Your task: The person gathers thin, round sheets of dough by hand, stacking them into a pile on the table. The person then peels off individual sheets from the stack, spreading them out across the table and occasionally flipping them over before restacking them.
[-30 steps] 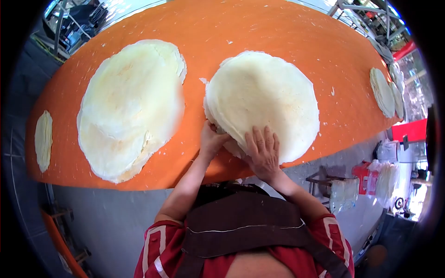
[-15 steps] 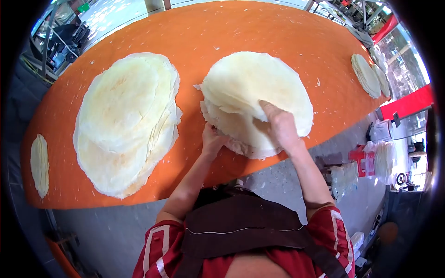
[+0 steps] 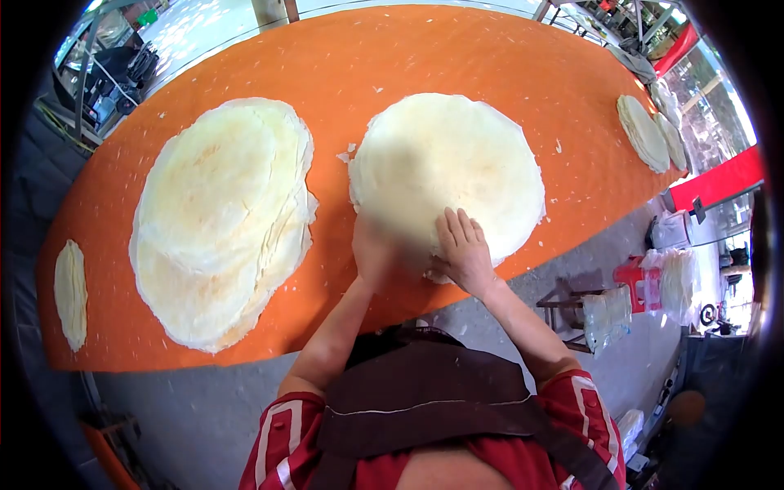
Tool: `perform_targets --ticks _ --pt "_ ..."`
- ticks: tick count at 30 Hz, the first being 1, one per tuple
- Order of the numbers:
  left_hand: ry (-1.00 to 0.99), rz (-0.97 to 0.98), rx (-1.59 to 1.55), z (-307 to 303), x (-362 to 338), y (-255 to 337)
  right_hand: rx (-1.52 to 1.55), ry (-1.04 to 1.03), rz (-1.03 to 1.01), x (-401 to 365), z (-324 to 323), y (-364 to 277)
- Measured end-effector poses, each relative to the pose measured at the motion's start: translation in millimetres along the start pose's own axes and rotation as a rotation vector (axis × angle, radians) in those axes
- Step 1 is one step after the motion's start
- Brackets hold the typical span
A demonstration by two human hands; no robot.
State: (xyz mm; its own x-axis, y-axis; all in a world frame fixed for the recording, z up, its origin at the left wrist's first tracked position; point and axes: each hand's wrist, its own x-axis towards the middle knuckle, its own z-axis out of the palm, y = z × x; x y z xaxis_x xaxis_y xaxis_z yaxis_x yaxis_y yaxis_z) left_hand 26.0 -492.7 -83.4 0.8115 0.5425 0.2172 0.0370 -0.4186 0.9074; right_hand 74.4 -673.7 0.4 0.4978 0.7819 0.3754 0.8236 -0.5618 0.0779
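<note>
A stack of thin round flatbreads (image 3: 474,155) lies on the orange tabletop in front of me, its layers now roughly lined up. My right hand (image 3: 465,251) rests on its near edge, fingers stretched out over the top sheet. At the near left edge of the same stack is my left hand (image 3: 374,249); a dark blur covers its fingers, so their grip is hidden. To the left sits a second, larger pile of flatbreads (image 3: 216,188), its sheets overlapping unevenly.
A small folded-looking flatbread stack (image 3: 71,294) lies at the table's far left, and more flatbreads (image 3: 643,135) lie at the right end. The orange table (image 3: 343,57) carries scattered crumbs. Beyond its near edge, a stool (image 3: 563,314) and a red crate (image 3: 637,282) stand on the floor.
The stack's upper sheets now cover its near part, which lay exposed before. My right hand has moved left and nearer me, its fingers changing from pointing to flat.
</note>
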Motion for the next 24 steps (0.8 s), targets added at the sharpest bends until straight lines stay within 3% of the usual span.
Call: perform_targets --ticks 4,7,10,13,15,16,17,21,22,24 --pt "-0.086 0.542 0.677 -27.5 5.2 94.0 -0.056 0.054 0.002 -2.1 11.3 6.1" --pt "-0.077 -0.492 -0.347 -7.0 2.9 16.0 0.048 0.013 0.012 11.3 11.3 19.1" --pt "-0.180 -0.495 -0.771 -10.2 3.0 4.1 0.430 -0.211 0.149 39.0 -12.3 45.6" --pt "-0.197 -0.542 -0.608 -12.6 -0.3 0.2 0.306 -0.249 0.206 58.1 -61.1 25.7" --pt "-0.165 -0.521 -0.596 -12.1 0.6 -2.3 0.123 -0.047 -0.019 36.8 -36.3 9.8" --pt "-0.149 -0.512 -0.589 -12.5 0.5 -3.5 0.145 -0.153 0.006 27.9 -23.0 2.1" --pt "-0.164 -0.516 -0.635 -14.6 -0.5 -2.2 0.167 -0.259 0.031 20.2 -11.6 -6.3" --pt "-0.241 -0.462 -0.795 -28.9 -5.2 6.7 0.127 -0.099 0.023 20.0 -19.1 -20.5" --pt "-0.276 -0.415 -0.831 -31.6 -0.7 9.4 0.140 -0.332 0.117 17.7 -14.5 -24.8" --pt "-0.462 -0.505 -1.243 -53.6 7.1 5.2 -0.015 -0.155 0.037 -3.0 9.7 -28.8"
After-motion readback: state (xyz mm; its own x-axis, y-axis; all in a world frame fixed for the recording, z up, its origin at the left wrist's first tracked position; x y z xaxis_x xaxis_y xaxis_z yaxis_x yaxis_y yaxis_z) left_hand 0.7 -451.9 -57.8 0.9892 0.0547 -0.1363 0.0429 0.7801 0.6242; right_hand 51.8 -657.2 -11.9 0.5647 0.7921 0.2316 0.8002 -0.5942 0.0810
